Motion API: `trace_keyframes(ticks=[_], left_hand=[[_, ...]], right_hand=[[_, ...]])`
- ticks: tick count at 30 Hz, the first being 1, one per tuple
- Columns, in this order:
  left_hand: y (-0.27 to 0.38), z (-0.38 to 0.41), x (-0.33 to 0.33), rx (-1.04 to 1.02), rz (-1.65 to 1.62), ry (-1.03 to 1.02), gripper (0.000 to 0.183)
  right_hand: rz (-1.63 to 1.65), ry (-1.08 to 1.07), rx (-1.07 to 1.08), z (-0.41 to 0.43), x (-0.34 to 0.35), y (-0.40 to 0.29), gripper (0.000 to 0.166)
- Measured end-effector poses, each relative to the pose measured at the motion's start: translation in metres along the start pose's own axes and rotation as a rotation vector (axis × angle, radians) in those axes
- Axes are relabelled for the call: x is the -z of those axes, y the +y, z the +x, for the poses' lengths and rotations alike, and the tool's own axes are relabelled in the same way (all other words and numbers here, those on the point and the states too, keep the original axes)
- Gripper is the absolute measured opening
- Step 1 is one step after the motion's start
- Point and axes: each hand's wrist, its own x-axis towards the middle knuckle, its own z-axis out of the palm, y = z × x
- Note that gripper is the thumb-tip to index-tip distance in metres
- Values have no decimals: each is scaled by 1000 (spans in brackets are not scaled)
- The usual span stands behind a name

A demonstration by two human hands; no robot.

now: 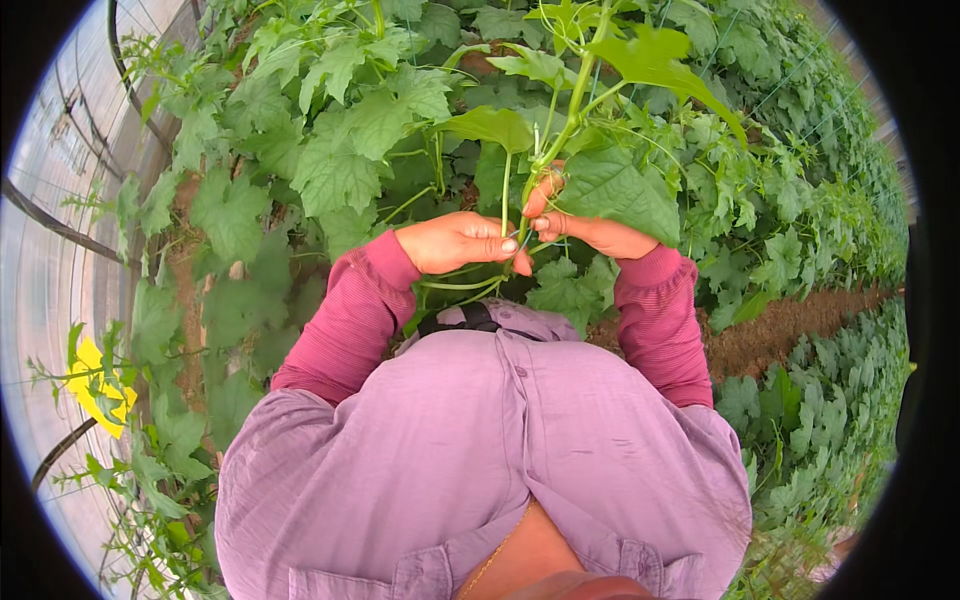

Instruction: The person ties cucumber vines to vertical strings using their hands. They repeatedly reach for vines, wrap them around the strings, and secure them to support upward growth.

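A thick green vine stem (577, 97) rises before my chest, with broad leaves and curling tendrils along it. My left hand (457, 244) grips its lower part between thumb and fingers. From the other side, my right hand (592, 231) holds the same stem, fingers curled behind it and thumb in front. Thin blue twine (527, 235) passes by the stem between my two thumbs; which fingers pinch it is hard to see. A large leaf (626, 191) covers part of my right hand. Leaf stalks (465, 285) branch out below my left hand.
Dense leafy vines (345, 142) spread ahead and on both sides. Strings (795, 67) slant through the foliage at the upper right. Bare brown soil (795, 326) runs along the right. A yellow sheet (97, 386) hangs at the left, near dark curved poles (67, 229) and pale plastic sheeting (52, 300).
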Motion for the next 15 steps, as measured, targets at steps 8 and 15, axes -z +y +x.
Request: trace_keyframes(ticks=[8, 15], left_hand=[[3, -1, 2, -31, 73, 136, 34], [-13, 2, 8, -68, 201, 278, 32]], right_hand=[[88, 165, -80, 12, 8, 34, 23], [-272, 434, 45, 12, 23, 70, 23]])
